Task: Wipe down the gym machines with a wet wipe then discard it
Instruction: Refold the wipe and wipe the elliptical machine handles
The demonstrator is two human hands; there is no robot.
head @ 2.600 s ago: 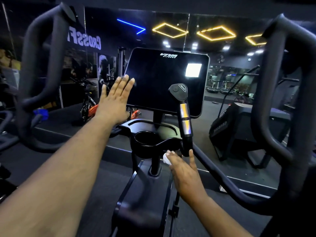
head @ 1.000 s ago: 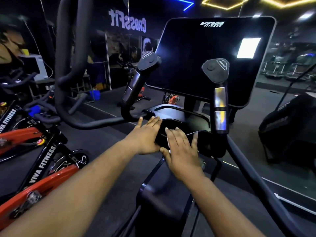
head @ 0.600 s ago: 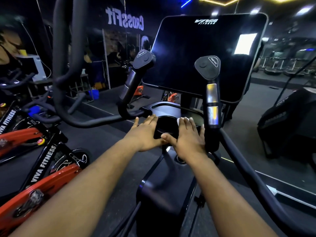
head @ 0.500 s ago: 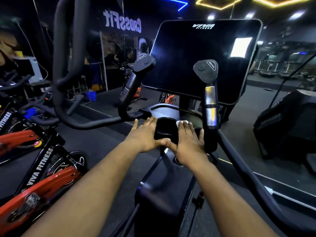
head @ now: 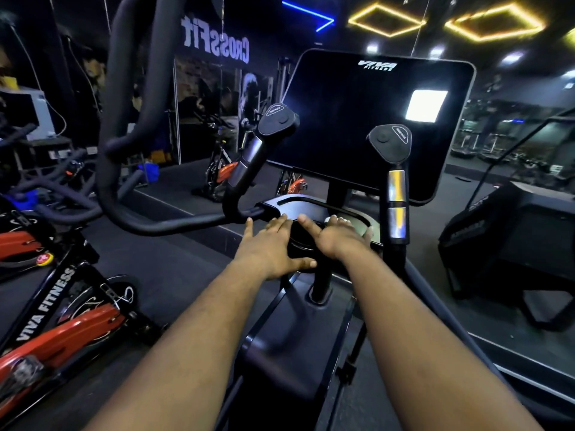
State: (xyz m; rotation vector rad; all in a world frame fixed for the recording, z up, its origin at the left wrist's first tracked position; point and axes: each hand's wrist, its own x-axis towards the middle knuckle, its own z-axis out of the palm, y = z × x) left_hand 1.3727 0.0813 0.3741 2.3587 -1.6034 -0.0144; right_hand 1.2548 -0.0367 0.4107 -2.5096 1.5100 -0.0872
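Left hand (head: 270,247) lies flat, fingers straight, on the console tray (head: 298,203) of our machine, thumb against the cup holder (head: 300,242). Right hand (head: 337,236), fingers extended, presses the white wet wipe (head: 327,219) onto the tray just beside the right grip post (head: 395,194).

There is only one view, from a wide-angle camera worn on the person's head, so no part of the scene is shared with a second view. It faces forward and down toward 12 o'clock, close to the machine: the dark console screen (head: 370,126) is straight ahead, and the tray (head: 311,206) below it lies near the middle of the frame. Both forearms enter from 6 o'clock, the red spin bikes (head: 59,331) stand at 8 o'clock, and the wide lens bends the curved handlebar (head: 124,98) at 10 o'clock.
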